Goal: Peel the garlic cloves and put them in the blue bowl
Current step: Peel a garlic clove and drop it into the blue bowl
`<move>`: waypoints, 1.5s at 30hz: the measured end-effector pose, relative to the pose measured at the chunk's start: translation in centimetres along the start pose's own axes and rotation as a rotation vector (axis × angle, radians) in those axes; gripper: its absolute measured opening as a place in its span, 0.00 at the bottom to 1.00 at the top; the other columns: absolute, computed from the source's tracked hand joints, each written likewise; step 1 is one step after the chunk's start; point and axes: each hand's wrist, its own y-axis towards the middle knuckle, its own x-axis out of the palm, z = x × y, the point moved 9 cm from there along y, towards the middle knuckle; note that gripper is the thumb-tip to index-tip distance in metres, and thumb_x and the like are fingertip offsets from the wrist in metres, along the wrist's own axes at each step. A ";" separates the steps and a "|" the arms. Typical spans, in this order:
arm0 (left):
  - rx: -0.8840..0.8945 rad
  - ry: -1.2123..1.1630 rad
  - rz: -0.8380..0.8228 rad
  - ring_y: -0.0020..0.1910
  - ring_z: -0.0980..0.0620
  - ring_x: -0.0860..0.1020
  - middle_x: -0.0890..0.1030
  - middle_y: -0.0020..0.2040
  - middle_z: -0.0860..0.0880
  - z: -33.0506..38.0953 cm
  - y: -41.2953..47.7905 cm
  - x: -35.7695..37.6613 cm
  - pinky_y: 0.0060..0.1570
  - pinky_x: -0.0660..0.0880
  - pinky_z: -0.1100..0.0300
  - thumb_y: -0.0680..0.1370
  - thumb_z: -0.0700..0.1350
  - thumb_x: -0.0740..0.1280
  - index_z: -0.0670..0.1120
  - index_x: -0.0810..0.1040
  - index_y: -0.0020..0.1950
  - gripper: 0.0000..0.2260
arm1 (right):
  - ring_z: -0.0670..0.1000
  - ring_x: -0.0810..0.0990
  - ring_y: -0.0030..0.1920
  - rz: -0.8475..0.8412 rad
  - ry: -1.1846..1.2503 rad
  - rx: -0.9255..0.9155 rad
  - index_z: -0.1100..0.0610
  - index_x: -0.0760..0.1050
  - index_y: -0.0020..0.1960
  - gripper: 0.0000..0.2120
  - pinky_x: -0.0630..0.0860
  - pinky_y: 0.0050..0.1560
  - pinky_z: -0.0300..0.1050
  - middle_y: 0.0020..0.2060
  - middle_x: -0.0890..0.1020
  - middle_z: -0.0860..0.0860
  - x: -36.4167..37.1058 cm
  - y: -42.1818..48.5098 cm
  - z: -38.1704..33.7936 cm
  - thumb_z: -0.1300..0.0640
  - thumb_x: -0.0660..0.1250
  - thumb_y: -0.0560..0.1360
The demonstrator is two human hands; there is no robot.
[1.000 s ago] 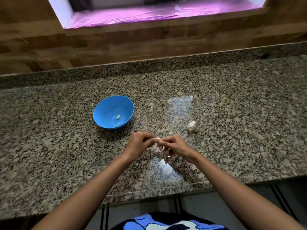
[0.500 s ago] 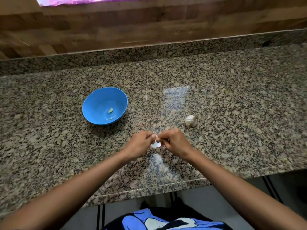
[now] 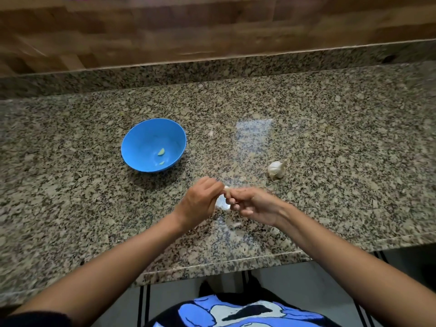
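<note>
Two hands meet over the counter (image 3: 306, 114), so you are mid-peel on one clove, by my reading, with the drop into the bowl not yet made. Going from big to small: the granite counter fills the view; the blue bowl (image 3: 141, 140) sits at about 10 o'clock from your hands, well apart from them, with two pale peeled pieces (image 3: 161, 152) inside. The garlic head (image 3: 276, 169) lies at about 2 o'clock from your hands, near them but untouched.

Your left hand (image 3: 200, 201) comes in from 7 o'clock, fingers curled, pinching the clove (image 3: 227, 190) from its side. Your right hand (image 3: 256, 204) comes in from 5 o'clock, fingers also curled, pinching the same clove from the other side. White skin (image 3: 222, 202) hangs just below the pinch, between the two hands. A small pale scrap (image 3: 236, 224) lies on the counter under your right hand; what it is I cannot tell.

Your next move likely calls for pulling the loose skin free, keeping one hand's pinch on the bare clove, then carrying it toward 10 o'clock to the bowl.
</note>
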 end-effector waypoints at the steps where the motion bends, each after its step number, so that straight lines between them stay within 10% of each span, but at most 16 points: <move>1: -0.006 -0.006 -0.015 0.33 0.55 0.66 0.72 0.33 0.49 0.0 0.0 0.2 0.35 0.65 0.65 0.77 0.37 0.55 0.42 0.71 0.42 0.08 | 0.44 0.71 0.26 0.013 -0.085 -0.027 0.62 0.76 0.41 0.09 0.67 0.22 0.32 0.31 0.76 0.51 -0.2 0.2 -0.3 0.62 0.60 0.77; 5: -0.647 -0.527 -0.126 0.26 0.58 0.63 0.69 0.29 0.52 -1.4 -1.0 2.1 0.25 0.61 0.68 0.81 0.42 0.58 0.45 0.73 0.37 0.13 | 0.43 0.70 0.26 0.313 -0.953 -0.399 0.61 0.80 0.43 0.08 0.68 0.27 0.34 0.30 0.77 0.52 -0.9 -0.8 -4.2 0.60 0.64 0.76; 11: -1.309 -1.422 -0.331 0.26 0.56 0.64 0.70 0.29 0.50 -1.9 -4.2 6.1 0.25 0.62 0.67 0.81 0.41 0.56 0.41 0.72 0.41 0.10 | 0.49 0.74 0.34 0.345 -1.524 -0.511 0.62 0.78 0.43 0.11 0.76 0.41 0.39 0.35 0.77 0.52 0.6 -0.6 -4.3 0.61 0.59 0.78; 13: -1.224 -1.205 -0.284 0.26 0.56 0.64 0.70 0.30 0.50 -3.0 -4.8 6.5 0.24 0.61 0.68 0.81 0.42 0.57 0.38 0.74 0.43 0.11 | 0.48 0.72 0.31 0.336 -1.455 -0.426 0.61 0.77 0.41 0.11 0.76 0.37 0.40 0.33 0.76 0.52 0.4 0.0 -4.3 0.59 0.60 0.79; 16: -0.690 -0.428 -0.111 0.26 0.60 0.67 0.73 0.30 0.52 -3.0 -2.6 3.9 0.24 0.63 0.68 0.81 0.42 0.59 0.38 0.78 0.45 0.11 | 0.45 0.69 0.27 0.235 -0.674 -0.253 0.60 0.77 0.37 0.11 0.65 0.27 0.36 0.29 0.75 0.51 -1.4 0.3 -2.5 0.59 0.63 0.77; 21: -0.089 -0.048 0.070 0.37 0.52 0.76 0.79 0.38 0.46 -0.3 -1.9 1.2 0.40 0.74 0.60 0.79 0.40 0.57 0.41 0.76 0.48 0.09 | 0.46 0.73 0.29 0.096 0.096 -0.013 0.62 0.81 0.38 0.13 0.70 0.26 0.34 0.31 0.78 0.52 -1.2 0.8 1.4 0.64 0.60 0.77; 27: -0.859 -0.789 0.085 0.30 0.57 0.75 0.81 0.33 0.44 -2.4 -4.0 3.5 0.29 0.70 0.68 0.78 0.43 0.66 0.41 0.83 0.44 0.09 | 0.51 0.78 0.32 0.536 -1.212 -0.568 0.62 0.81 0.46 0.09 0.74 0.33 0.36 0.34 0.81 0.56 -0.4 -0.9 -3.6 0.61 0.63 0.77; 33: -1.044 -1.049 0.208 0.43 0.43 0.83 0.84 0.46 0.40 -4.0 -5.5 4.2 0.41 0.81 0.57 0.72 0.33 0.71 0.36 0.82 0.52 0.09 | 0.45 0.81 0.43 0.602 -1.079 -0.537 0.56 0.80 0.54 0.09 0.76 0.47 0.33 0.46 0.84 0.50 -1.1 -1.3 -2.3 0.57 0.68 0.74; 45: -1.216 -1.311 0.615 0.41 0.46 0.84 0.85 0.41 0.42 -1.5 -5.9 5.5 0.39 0.81 0.62 0.70 0.29 0.70 0.35 0.81 0.48 0.08 | 0.38 0.79 0.35 0.963 -0.644 -0.628 0.55 0.83 0.45 0.03 0.77 0.37 0.32 0.37 0.84 0.47 -2.8 -3.3 -1.4 0.59 0.72 0.71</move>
